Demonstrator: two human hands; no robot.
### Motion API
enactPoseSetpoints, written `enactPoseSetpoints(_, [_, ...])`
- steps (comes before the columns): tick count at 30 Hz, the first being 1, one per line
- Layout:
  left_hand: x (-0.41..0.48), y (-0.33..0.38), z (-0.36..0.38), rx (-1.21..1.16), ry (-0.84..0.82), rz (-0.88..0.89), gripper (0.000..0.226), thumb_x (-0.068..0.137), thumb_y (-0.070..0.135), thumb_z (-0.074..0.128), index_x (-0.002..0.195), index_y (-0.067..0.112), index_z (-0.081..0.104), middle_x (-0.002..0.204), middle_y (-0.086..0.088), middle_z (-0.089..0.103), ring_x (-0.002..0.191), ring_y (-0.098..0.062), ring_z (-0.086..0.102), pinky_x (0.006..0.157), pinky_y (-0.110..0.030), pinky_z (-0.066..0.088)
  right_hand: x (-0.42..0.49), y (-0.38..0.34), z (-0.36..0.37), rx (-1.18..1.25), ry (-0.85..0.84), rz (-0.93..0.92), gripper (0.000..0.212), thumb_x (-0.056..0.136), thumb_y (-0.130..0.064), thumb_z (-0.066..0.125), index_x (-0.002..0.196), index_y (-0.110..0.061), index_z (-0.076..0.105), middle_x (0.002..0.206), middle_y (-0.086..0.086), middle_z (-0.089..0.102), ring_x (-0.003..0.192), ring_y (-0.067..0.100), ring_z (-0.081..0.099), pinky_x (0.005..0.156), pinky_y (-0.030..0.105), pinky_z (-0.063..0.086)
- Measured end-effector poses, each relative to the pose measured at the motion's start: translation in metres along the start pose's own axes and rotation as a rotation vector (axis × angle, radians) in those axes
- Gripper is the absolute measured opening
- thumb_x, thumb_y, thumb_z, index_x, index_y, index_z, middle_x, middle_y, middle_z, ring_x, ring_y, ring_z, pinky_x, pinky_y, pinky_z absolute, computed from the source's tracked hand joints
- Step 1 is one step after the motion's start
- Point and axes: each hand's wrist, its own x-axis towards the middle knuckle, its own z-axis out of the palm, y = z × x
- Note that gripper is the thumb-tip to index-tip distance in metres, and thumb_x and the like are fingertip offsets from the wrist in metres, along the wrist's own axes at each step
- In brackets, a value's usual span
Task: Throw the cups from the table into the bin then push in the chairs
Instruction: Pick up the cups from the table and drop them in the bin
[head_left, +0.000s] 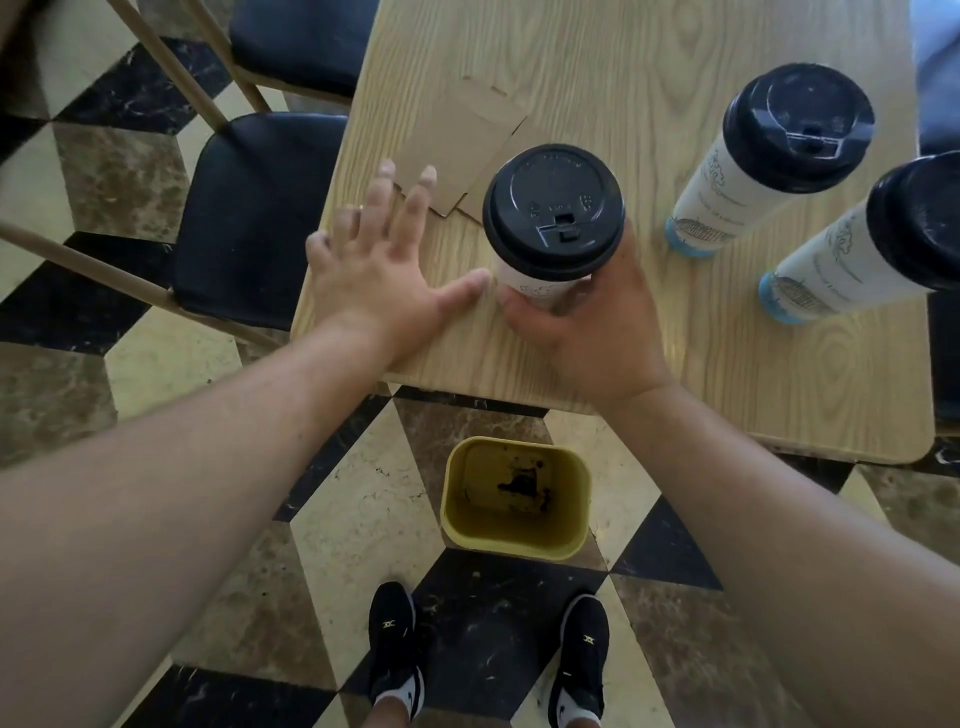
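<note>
Three white paper cups with black lids stand on the wooden table (727, 374). My right hand (587, 317) is wrapped around the nearest cup (550, 218), close to the table's front edge. My left hand (379, 270) lies flat and open on the table's front left corner, fingers spread, holding nothing. The second cup (769, 156) and the third cup (872, 244) stand apart to the right. A yellow bin (452, 499) sits on the floor just below the table's front edge, with dark stains on its bottom.
Two chairs with black padded seats, one (244, 223) and another (301, 41), stand at the table's left side, partly pulled out. Flat cardboard sleeves (457, 140) lie on the table behind my left hand. My feet in black shoes stand behind the bin on the checkered floor.
</note>
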Motion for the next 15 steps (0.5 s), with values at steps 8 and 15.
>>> enactPoseSetpoints(8, [-0.003,-0.010,-0.014,-0.047,-0.100,0.101,0.101,0.084,0.095,0.035,0.149,0.017,0.043,0.174,-0.011,0.022,0.160,-0.033,0.012,0.127,-0.061,0.006,-0.034,0.000,-0.018,-0.049,-0.069,0.040,0.079,0.080,-0.041,0.092,0.143,-0.023,0.047,0.129,-0.018,0.063,0.120,-0.001,0.059,0.093,0.016,0.049])
enactPoseSetpoints(15, [-0.075,-0.019,-0.016,-0.023,-0.052,0.265,0.097,0.079,0.095,0.049,0.141,0.019,0.051,0.140,-0.011,0.051,0.135,-0.037,0.039,0.115,-0.062,0.036,-0.077,-0.005,-0.029,-0.148,-0.082,0.049,0.078,0.078,-0.052,0.089,0.139,-0.027,0.047,0.127,-0.017,0.061,0.120,0.005,0.059,0.091,0.025,0.053])
